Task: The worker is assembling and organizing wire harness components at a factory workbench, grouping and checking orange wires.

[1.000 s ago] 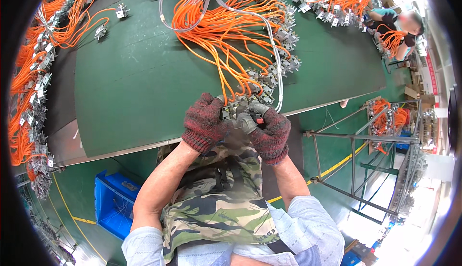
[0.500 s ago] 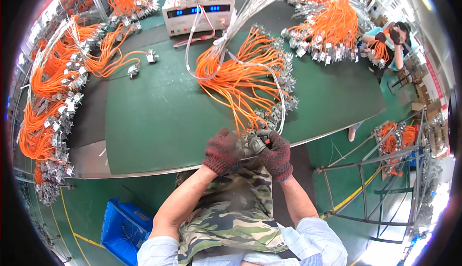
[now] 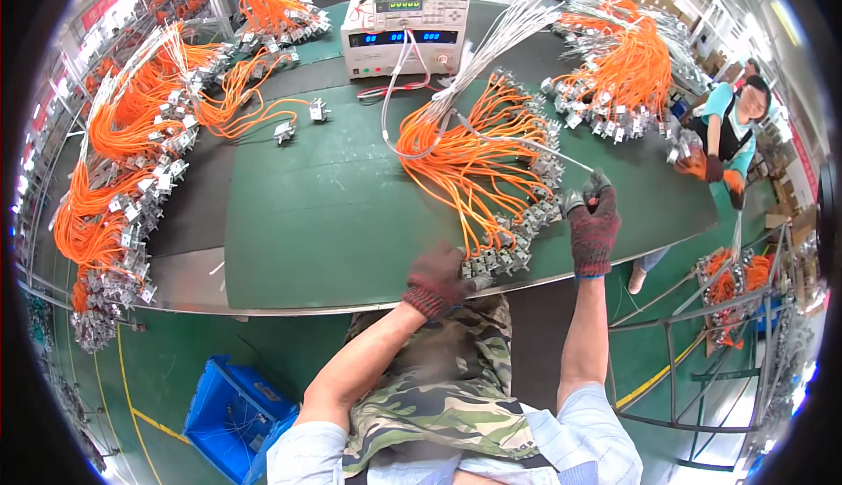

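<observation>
A bundle of orange cables [image 3: 460,156] lies fanned out on the green table. Grey metal connectors [image 3: 509,253] line its right and near ends, and white wires [image 3: 495,46] are gathered at its far end. My right hand [image 3: 594,235], in a dark red glove with grey fingertips, is raised right of the connectors. It pinches the end of a white lead [image 3: 535,146], which is pulled taut across the bundle. At the table's near edge my left hand [image 3: 436,280], gloved alike, is beside the nearest connectors. Its fingers are blurred and partly hidden.
A bench instrument [image 3: 405,42] with blue digits stands at the back, wired with leads. More orange cable bundles lie at left [image 3: 132,152] and at far right [image 3: 627,60]. A co-worker [image 3: 732,125] handles cables at right. Below are a blue bin [image 3: 219,424] and a metal rack [image 3: 675,371].
My right hand has moved right and away from my left hand, drawing the white lead taut. My left hand stays by the near edge. The co-worker has straightened up, and the view has shifted.
</observation>
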The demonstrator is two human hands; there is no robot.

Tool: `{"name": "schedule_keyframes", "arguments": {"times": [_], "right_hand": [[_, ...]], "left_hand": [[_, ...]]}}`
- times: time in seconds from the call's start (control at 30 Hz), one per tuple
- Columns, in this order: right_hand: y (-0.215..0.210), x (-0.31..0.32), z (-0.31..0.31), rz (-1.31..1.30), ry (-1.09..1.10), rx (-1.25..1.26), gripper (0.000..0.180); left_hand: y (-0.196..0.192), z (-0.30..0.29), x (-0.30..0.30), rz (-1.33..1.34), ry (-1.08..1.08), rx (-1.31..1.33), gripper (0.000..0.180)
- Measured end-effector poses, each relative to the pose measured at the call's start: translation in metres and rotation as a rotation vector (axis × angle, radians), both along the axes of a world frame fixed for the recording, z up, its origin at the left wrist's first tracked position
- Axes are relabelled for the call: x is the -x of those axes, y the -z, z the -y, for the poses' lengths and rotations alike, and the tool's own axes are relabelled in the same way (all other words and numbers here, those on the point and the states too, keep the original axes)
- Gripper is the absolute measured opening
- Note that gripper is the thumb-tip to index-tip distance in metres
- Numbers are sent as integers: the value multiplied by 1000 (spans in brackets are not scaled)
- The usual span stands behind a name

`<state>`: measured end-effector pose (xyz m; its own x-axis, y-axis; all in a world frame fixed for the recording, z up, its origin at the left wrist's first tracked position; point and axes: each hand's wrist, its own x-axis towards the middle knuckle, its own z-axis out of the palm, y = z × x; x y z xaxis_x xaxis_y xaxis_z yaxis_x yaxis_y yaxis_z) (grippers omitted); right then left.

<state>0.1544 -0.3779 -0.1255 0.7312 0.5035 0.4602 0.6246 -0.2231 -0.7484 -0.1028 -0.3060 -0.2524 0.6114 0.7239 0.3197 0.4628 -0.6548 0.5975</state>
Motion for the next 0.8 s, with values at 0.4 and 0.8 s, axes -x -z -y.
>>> {"name": "schedule_keyframes", "arguments": {"times": [0.4, 0.8], "right_hand": [[-185, 49, 66, -186, -1530, -583, 47], [-198, 46, 72, -425, -2045, -398, 33]], "left_hand": [[2, 3, -10, 39, 1, -68, 51], [-110, -34, 6, 560, -100, -101, 89]]}}
